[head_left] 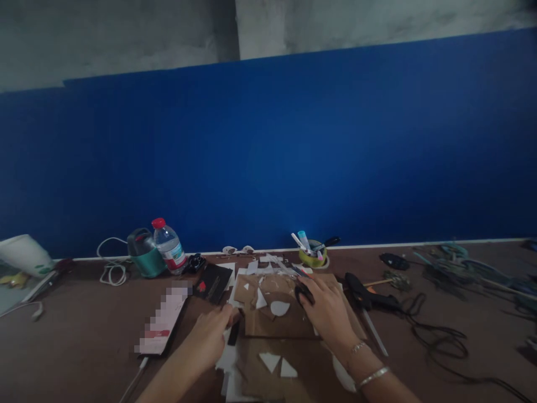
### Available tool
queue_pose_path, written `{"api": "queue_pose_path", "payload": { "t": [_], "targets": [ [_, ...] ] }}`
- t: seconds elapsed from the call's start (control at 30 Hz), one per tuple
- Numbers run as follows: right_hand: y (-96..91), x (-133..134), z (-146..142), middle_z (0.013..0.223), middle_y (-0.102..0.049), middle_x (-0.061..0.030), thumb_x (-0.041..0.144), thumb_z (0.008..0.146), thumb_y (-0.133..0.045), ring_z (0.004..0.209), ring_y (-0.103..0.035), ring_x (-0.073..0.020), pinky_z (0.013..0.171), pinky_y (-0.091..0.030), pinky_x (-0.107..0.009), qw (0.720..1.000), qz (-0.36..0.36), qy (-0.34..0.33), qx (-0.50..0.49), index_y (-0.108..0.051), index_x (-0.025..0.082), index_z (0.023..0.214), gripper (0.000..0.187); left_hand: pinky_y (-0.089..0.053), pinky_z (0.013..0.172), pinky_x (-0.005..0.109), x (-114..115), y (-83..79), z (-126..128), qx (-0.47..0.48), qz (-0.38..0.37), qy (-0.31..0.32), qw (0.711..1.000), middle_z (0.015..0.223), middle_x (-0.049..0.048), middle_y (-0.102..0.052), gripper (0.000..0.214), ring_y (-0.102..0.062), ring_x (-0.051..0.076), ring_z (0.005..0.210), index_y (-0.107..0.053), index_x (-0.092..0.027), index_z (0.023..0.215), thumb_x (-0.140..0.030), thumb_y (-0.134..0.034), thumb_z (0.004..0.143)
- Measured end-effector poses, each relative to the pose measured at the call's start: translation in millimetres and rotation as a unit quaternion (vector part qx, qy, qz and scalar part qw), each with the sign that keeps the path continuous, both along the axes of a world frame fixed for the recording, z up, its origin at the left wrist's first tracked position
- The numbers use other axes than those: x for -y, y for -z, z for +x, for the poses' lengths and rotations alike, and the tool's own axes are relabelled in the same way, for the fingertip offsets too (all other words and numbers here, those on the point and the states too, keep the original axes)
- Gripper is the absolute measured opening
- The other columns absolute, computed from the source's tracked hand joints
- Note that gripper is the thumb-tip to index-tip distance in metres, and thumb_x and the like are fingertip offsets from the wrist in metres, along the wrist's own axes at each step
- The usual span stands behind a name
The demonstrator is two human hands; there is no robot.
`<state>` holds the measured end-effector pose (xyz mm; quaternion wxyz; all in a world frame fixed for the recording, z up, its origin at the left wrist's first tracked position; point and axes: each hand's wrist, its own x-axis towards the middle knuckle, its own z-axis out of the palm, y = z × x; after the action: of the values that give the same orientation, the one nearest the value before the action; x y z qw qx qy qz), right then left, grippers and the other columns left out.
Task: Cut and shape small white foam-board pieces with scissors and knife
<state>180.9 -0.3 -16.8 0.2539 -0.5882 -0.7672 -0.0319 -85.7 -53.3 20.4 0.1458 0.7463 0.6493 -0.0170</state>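
Note:
My right hand [326, 309] is over the right side of a brown cardboard sheet [268, 327], its fingers curled around the black handle of scissors [302, 293]; the blades are hard to make out. My left hand [213, 334] is closed at the left edge of the cardboard, fingertips pressed together. A narrow black strip [234, 333] lies just under those fingertips, and whether they grip it is hidden. Between the hands, a white rounded cut-out [279, 308] and a white pointed piece [260, 299] lie on the cardboard. Nearer me are two white triangles [269, 361].
A glue gun [371, 296] with a trailing black cable lies to the right. At the back stand a green pen holder [312, 257] and a red-capped bottle [170, 246]. A phone [164, 320] on a cable is left, beside a black booklet [213, 282]. A blue panel closes the back.

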Motion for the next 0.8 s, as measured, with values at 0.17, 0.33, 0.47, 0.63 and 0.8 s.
{"api": "queue_pose_path", "payload": {
  "t": [0.17,0.33,0.47,0.63,0.8],
  "targets": [
    [7.2,-6,5,0.106,-0.066,-0.0091,0.014,0.081,-0.052,0.099,-0.056,-0.0259,0.084,-0.04,-0.038,1.0,0.011,0.001,-0.011,-0.06,0.021,0.113,0.034,-0.035,0.065,0.026,4,-28.0,-19,-0.004,0.014,-0.012,1.0,0.085,0.0035,-0.065,0.039,-0.059,0.022,0.083,-0.056,-0.026,0.093,0.001,-0.041,0.069],
    [7.5,-7,7,0.105,-0.063,-0.0115,0.014,0.075,-0.053,0.098,-0.056,-0.0287,0.084,-0.043,-0.042,0.997,0.016,0.009,-0.078,-0.058,0.018,0.119,0.044,-0.04,0.071,0.028,-6,-43.8,-3,0.133,0.043,-0.005,0.99,0.086,0.0024,-0.068,0.028,-0.06,0.022,0.085,-0.062,-0.026,0.089,-0.01,-0.041,0.078],
    [6.1,-7,1,0.104,-0.067,-0.0092,0.014,0.071,-0.05,0.097,-0.061,-0.025,0.085,-0.047,-0.039,0.951,-0.021,-0.043,-0.306,-0.061,0.018,0.11,0.04,-0.046,0.072,0.028,-33,-15.0,42,0.39,0.044,0.006,0.92,0.083,0.0032,-0.07,0.02,-0.064,0.018,0.077,-0.064,-0.02,0.086,-0.018,-0.046,0.079],
    [1.9,-1,-15,0.071,-0.067,-0.0011,0.027,0.066,-0.066,0.067,-0.063,-0.019,0.059,-0.05,-0.029,0.806,-0.133,-0.091,-0.57,-0.061,0.017,0.096,0.032,-0.049,0.075,0.031,-50,32.8,87,0.511,0.139,-0.034,0.848,0.083,0.0056,-0.071,0.019,-0.065,0.02,0.081,-0.065,-0.017,0.089,-0.02,-0.049,0.08],
    [1.1,1,-21,0.061,-0.063,0.0024,0.023,0.056,-0.073,0.057,-0.057,-0.0147,0.054,-0.045,-0.025,0.761,-0.129,-0.069,-0.632,-0.06,0.017,0.086,0.033,-0.046,0.081,0.034,-42,43.9,93,0.466,0.205,-0.003,0.861,0.088,0.0066,-0.07,0.021,-0.062,0.022,0.087,-0.069,-0.019,0.087,-0.017,-0.049,0.08]
  ]
}}
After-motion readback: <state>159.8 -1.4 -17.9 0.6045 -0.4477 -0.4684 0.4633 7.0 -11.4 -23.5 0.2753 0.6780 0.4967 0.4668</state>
